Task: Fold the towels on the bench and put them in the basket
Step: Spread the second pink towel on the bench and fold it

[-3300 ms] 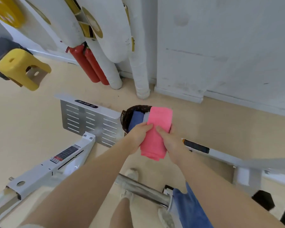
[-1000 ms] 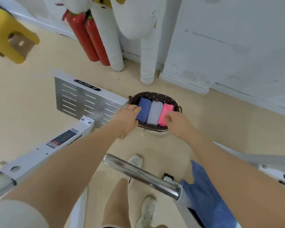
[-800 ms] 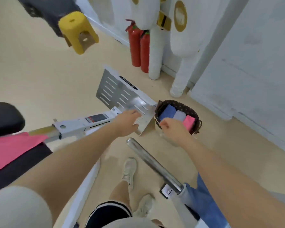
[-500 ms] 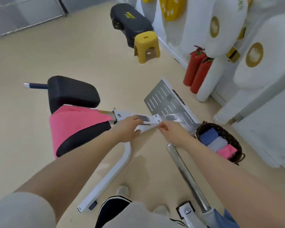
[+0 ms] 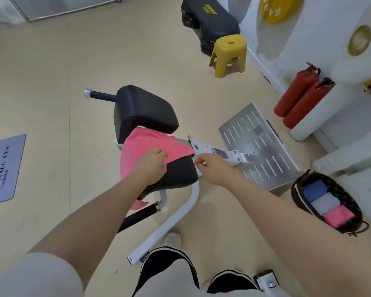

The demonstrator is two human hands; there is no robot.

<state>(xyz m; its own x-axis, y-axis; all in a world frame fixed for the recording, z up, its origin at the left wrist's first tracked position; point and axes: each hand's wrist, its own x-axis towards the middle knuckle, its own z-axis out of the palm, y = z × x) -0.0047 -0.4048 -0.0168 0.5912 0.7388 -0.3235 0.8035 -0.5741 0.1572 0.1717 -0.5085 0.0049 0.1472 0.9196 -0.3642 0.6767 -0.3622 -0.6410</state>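
Pink towel (image 5: 150,144) lies unfolded, draped over the padded desk (image 5: 176,170), ready for folding. Left hand (image 5: 151,166) rests on it, fingers curled on the near edge, apparently gripping. Right hand (image 5: 212,168) reaches toward its corner, fingertips pinched together, holding nothing visible. Basket (image 5: 298,189) on the floor holds three folded towels.

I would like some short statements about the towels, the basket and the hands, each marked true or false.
1. The basket holds three folded towels. True.
2. The pink towel on the bench is already folded. False: it lies spread over the black pads.
3. The left hand rests on the pink towel on the bench. True.
4. The right hand holds a blue towel. False: it holds nothing that shows, near the towel's corner.
5. The basket stands on the bench. False: it stands on the floor.
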